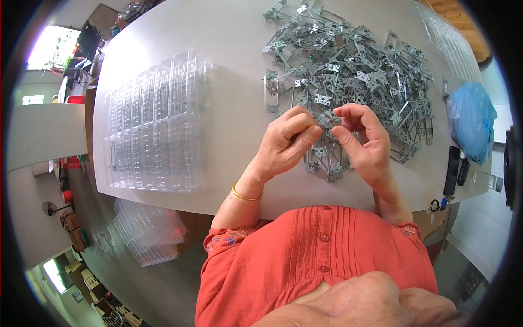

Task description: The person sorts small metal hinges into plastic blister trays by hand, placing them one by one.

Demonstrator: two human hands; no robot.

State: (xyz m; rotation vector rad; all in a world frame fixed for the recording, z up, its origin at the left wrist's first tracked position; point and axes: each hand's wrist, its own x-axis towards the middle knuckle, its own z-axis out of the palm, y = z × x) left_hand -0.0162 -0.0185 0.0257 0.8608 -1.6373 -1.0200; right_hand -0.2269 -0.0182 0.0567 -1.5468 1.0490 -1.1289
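My left hand (289, 137) is closed, thumb pressed against the curled fingers. Whatever it may pinch is hidden or too small to name. Facing it, my right hand (366, 140) has its thumb and fingers apart, curved around a gap with nothing clearly gripped. Both hands hover at the near edge of a large heap of thin metal brackets (359, 71), which have flat, punched end plates and slim bars. Some brackets show between and just below my fingertips.
Clear plastic blister trays (158, 120) lie stacked on the left of the white table (239, 71). More clear trays (150, 231) sit low beside the table's front edge. At the right are a blue plastic bag (472, 122), a black elongated object (451, 170) and keys (434, 205).
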